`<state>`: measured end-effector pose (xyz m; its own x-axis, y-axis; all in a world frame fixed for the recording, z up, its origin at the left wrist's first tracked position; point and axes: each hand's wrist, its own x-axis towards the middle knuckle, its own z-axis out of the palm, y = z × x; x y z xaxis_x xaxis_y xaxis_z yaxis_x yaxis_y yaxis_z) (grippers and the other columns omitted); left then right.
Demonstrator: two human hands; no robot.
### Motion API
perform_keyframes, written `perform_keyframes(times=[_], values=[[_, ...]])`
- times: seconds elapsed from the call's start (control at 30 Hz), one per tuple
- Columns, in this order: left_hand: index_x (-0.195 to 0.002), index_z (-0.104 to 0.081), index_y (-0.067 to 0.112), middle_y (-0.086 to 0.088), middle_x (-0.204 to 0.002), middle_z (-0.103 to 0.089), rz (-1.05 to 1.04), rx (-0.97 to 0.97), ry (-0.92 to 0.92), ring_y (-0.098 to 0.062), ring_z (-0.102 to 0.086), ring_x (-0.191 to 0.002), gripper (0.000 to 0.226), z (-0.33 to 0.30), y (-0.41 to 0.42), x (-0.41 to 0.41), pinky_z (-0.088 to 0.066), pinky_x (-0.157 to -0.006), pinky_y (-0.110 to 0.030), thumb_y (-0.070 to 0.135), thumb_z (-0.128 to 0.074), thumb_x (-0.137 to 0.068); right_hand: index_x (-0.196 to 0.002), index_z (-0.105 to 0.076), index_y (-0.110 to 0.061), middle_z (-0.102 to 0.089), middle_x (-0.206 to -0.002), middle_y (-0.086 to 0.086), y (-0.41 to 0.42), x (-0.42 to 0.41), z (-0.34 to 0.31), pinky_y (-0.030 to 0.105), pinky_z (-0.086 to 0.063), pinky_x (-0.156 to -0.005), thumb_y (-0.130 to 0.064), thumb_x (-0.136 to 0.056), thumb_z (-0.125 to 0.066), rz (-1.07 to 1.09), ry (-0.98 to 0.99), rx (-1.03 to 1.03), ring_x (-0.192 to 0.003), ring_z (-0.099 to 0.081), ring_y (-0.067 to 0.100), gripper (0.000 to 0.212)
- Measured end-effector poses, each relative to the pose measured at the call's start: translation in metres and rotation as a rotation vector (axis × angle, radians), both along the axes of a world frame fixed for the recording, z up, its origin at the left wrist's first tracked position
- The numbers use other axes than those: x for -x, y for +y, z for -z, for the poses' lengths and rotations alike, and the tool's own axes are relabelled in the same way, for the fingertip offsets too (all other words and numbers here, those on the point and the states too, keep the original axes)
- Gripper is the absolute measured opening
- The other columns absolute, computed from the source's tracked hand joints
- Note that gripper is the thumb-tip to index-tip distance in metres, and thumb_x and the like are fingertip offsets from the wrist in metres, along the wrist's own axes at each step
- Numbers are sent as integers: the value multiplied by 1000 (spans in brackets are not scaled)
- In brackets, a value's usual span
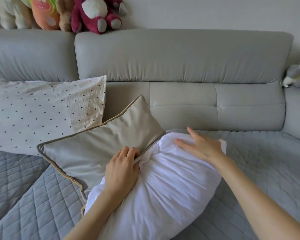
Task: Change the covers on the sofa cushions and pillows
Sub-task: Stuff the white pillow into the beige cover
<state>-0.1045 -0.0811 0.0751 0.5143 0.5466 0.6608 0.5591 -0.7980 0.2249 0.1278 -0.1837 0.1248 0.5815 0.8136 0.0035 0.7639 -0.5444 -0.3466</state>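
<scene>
On the grey quilted sofa seat cover (33,196), a plump white fabric pillow insert (163,184) is lying partly inside a shiny beige satin cushion cover with darker piped edging (111,144). Only the insert's far-left end is sitting within the cover's open mouth; most of the white bulk is bulging out towards the camera and to the right. The cover itself is lying mostly flat and slack, its far corner pointing up against the grey leather sofa backrest (180,58).

The left hand (121,168) is pinching the rim of the cover's opening between curled fingers and thumb, right where beige fabric is meeting white. The right hand (200,146) is lying flat on the top of the insert with fingers straight and slightly spread, pressing rather than gripping.

Whether the insert is going in or coming out cannot be told from this one view; either way, this cushion is standing at about the halfway mark, I judge. Just behind it to the left, a long pale pillow in a crinkled dotted cover (42,110) is lying against the backrest, already dressed, though whether that cover is fresh or due for changing is not showing. No spare covers are in view. Plush toys (93,14) are sitting along the top of the backrest.
</scene>
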Motion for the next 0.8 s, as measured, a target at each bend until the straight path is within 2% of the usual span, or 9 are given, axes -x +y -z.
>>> perform_keyframes(times=[0.07,0.13,0.2,0.33,0.47,0.57,0.6,0.7,0.8], values=[[-85,-48,24,6,-70,-52,19,-9,-16,-17,-55,-58,23,3,-7,-3,-28,-45,-21,17,-55,-64,-138,-34,-40,-47,-141,-4,5,15,3,46,-25,-108,-85,-74,-24,-84,177,98,-131,-42,24,79],[-85,-48,24,7,-70,-52,64,-25,-41,-16,-53,-59,19,7,-12,-11,-27,-47,-20,21,-44,-66,-116,-49,-38,-62,-120,-3,6,41,18,43,-29,-96,-61,-83,-11,-219,-116,64,-117,-53,24,55],[-85,-51,22,7,-70,-53,103,-18,-38,-15,-53,-61,21,6,-13,-19,-29,-51,-24,21,-40,-66,-102,-54,-27,-61,-115,-5,2,66,25,40,-29,-90,-48,-79,-17,-295,-341,-92,-111,-52,23,49],[-86,-61,19,5,-74,-58,93,18,81,-19,-61,-67,26,-4,-3,-37,-38,-53,-23,32,-40,-78,-107,-54,-20,-61,-110,0,12,38,27,39,-33,-87,-47,-91,-35,-110,-316,-4,-111,-52,26,36],[-109,-64,25,6,-99,-62,204,255,139,-15,-58,-98,59,-31,4,-22,-43,-78,-27,55,-22,-81,-129,-48,-21,-56,-129,1,18,28,27,49,-26,-103,-57,-88,-29,-15,-329,-175,-126,-46,23,59],[-108,-60,38,16,-106,-64,331,541,-166,-1,-58,-100,37,-30,2,33,-44,-87,-22,53,-36,-85,-129,-55,-15,-55,-133,1,1,60,28,44,-25,-106,-55,-90,-27,-304,-398,-603,-129,-46,21,63],[-107,-57,40,15,-104,-65,290,526,-303,0,-59,-97,21,-23,3,53,-45,-84,-18,43,-47,-88,-133,-51,-20,-47,-140,-4,-8,73,20,42,-22,-110,-61,-90,-27,-428,-337,-631,-135,-36,15,64],[-106,-50,34,2,-107,-57,-43,536,-536,-14,-56,-101,26,0,1,102,-47,-80,-25,17,-61,-89,-145,-10,-43,0,-154,-21,-30,113,-2,39,13,-114,-80,-75,-28,-747,-179,-336,-140,16,-1,82],[-110,-48,11,-7,-110,-55,-124,1140,-632,-20,-58,-92,45,16,-7,123,-47,-75,-30,38,-68,-80,-140,19,-47,27,-151,-17,-23,132,-7,43,30,-106,-85,-64,-40,-840,-415,-138,-135,36,8,104]])
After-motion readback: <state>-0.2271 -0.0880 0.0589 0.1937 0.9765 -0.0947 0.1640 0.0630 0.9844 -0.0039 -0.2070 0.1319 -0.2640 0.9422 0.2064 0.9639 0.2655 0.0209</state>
